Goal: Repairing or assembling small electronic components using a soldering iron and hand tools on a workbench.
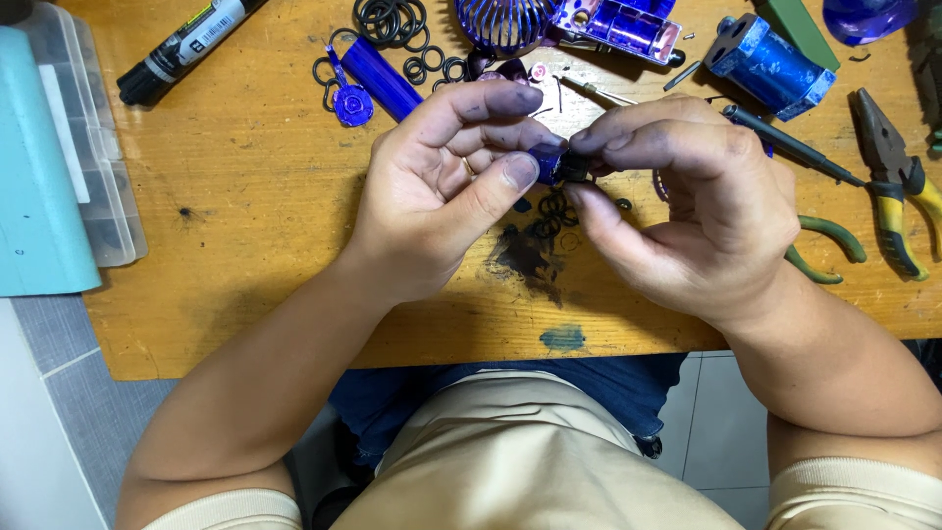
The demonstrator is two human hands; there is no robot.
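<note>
Head view: left hand (432,186) and right hand (687,206) fingers pinch one small blue-black part (556,162) above the wooden table (245,196).

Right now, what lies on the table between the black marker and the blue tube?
In the head view, only bare wooden table lies between the black marker and the blue tube; black rubber rings sit beyond the tube.

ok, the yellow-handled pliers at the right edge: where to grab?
Probably by the yellow handles, coming from the near right edge. The pliers lie flat on the table, jaws pointing away, handles splayed toward the person and free of clutter.
</note>
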